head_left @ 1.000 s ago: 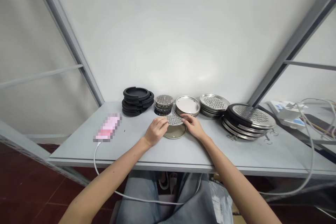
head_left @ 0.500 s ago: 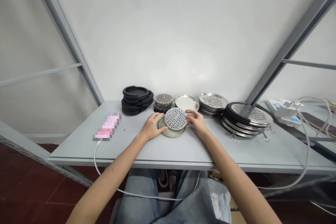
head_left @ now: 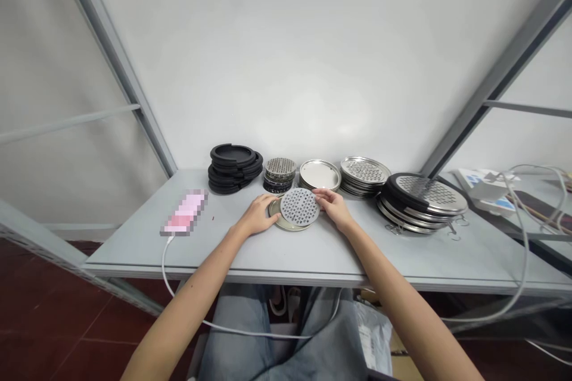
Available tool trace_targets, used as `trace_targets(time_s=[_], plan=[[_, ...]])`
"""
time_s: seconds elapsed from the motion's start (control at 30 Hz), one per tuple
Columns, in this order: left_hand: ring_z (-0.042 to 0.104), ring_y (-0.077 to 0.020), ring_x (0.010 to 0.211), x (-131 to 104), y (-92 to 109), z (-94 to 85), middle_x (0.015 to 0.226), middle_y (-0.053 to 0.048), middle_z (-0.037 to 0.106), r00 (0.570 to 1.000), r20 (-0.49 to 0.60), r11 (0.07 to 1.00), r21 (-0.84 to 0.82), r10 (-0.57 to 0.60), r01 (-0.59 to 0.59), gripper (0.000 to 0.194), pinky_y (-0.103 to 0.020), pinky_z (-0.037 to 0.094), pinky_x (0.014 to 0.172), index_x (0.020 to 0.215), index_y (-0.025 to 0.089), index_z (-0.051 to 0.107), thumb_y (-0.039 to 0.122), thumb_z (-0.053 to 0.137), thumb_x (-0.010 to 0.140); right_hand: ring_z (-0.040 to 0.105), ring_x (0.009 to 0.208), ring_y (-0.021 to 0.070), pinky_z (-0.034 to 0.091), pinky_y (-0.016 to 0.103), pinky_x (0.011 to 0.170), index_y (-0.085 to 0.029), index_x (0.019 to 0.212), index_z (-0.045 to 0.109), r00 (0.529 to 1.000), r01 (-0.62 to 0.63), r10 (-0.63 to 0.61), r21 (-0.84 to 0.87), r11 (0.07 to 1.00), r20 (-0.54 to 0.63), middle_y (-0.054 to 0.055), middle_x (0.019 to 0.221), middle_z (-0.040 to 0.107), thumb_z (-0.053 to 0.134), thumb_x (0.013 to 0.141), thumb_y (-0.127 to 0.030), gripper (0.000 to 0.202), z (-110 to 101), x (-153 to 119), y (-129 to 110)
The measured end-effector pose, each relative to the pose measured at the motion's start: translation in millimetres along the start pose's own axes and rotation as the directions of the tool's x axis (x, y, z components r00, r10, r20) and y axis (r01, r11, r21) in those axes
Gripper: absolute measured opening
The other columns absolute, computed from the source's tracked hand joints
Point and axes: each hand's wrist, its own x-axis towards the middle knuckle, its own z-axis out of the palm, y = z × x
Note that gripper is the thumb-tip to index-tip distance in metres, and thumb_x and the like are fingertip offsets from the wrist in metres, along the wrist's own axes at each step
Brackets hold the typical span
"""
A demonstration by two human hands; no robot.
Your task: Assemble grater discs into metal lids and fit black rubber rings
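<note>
Between my hands, a round perforated metal plate (head_left: pixel 300 207) is held tilted over a shallow round metal tray (head_left: pixel 286 225). My right hand (head_left: pixel 333 207) pinches the plate at its right edge. My left hand (head_left: pixel 259 214) grips the left rim of the tray, its thumb along the near side. Much of the tray is covered by the plate. Just behind stand a stack of small perforated plates (head_left: pixel 280 169) and a stack of shallow metal trays (head_left: pixel 320 175).
Black rings (head_left: pixel 232 166) are stacked at the back left. To the right stand a stack of trays with perforated tops (head_left: pixel 365 172) and a pile of larger discs with hooks (head_left: pixel 429 199). A blurred-out phone (head_left: pixel 184 212) with a white cable (head_left: pixel 164 277) lies left. Metal posts frame the table.
The perforated plate has come down slightly and lies a little flatter over the tray. My right fingers have shifted along its edge. The whole view has moved slightly.
</note>
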Motion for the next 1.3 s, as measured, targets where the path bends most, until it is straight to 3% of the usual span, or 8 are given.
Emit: trace_targets(time_s=[0.3,0.47,0.6,0.73,0.9,1.07,1.3], plan=[[0.057,-0.0247,0.114,1,-6,5.1,0.12,-0.012,0.062,0.998,0.0,0.998,0.012,-0.06,0.06,0.028,-0.043,0.045,0.103,0.118,0.017,0.061,0.02,0.048,0.093,0.068,0.082,0.0211,0.054,0.035,0.077,-0.018,0.093,0.069,0.983,0.149,-0.128,-0.173,0.974,0.129,0.008,0.09,0.074,0.069,0.07,-0.04,0.032,1,1,6],[0.058,-0.0248,0.112,1,-4,4.3,0.119,-0.011,0.064,0.997,-0.016,0.997,0.002,-0.074,0.074,0.029,-0.043,0.046,0.101,0.119,0.018,0.06,0.025,0.047,0.094,0.067,0.082,0.0212,0.053,0.035,0.077,-0.018,0.092,0.072,0.983,0.139,-0.116,-0.162,0.977,0.144,0.008,0.089,0.074,0.074,0.067,-0.04,0.033,3,-2,3],[0.059,-0.0242,0.11,1,-2,3.8,0.117,-0.01,0.066,0.995,-0.03,0.995,-0.016,-0.095,0.094,0.031,-0.042,0.046,0.1,0.117,0.017,0.062,0.032,0.043,0.097,0.067,0.083,0.0204,0.053,0.033,0.072,-0.018,0.094,0.071,0.994,0.11,-0.11,-0.021,0.994,-0.016,0.008,0.092,0.074,0.075,0.066,-0.043,0.037,0,-2,-1],[0.06,-0.0223,0.107,1,-1,3.7,0.113,-0.009,0.067,0.994,-0.046,0.994,-0.043,-0.1,0.098,0.037,-0.04,0.046,0.099,0.112,0.018,0.064,0.035,0.033,0.101,0.066,0.084,0.0212,0.053,0.033,0.072,-0.019,0.097,0.069,0.958,0.154,-0.126,0.09,0.984,-0.258,0.008,0.096,0.072,0.075,0.065,-0.048,0.044,-5,1,-4],[0.061,-0.0226,0.105,1,-1,2.9,0.111,-0.009,0.068,0.995,-0.041,0.995,-0.04,-0.093,0.091,0.037,-0.039,0.046,0.097,0.109,0.017,0.065,0.036,0.033,0.102,0.065,0.083,0.019,0.053,0.031,0.069,-0.022,0.103,0.066,0.93,0.173,-0.091,0.206,0.963,-0.357,0.006,0.097,0.07,0.078,0.061,-0.043,0.049,-9,2,-7],[0.061,-0.0228,0.106,0,1,2.3,0.112,-0.009,0.068,0.994,-0.046,0.994,-0.046,-0.1,0.098,0.036,-0.039,0.046,0.098,0.111,0.017,0.064,0.037,0.036,0.101,0.062,0.07,0.0131,0.051,0.026,0.063,-0.022,0.098,0.068,0.952,0.11,-0.032,0.243,0.964,-0.305,0.003,0.091,0.069,0.082,0.057,-0.038,0.047,-7,-1,-10],[0.057,-0.0259,0.113,-1,1,4.2,0.119,-0.012,0.062,0.993,-0.059,0.995,-0.023,-0.1,0.099,0.035,-0.043,0.045,0.101,0.118,0.017,0.059,0.04,0.052,0.094,0.063,0.069,0.0142,0.051,0.026,0.06,-0.019,0.094,0.07,0.997,-0.007,0.018,0.153,0.988,-0.074,0.004,0.087,0.072,0.085,0.055,-0.04,0.046,-2,-4,-9]])
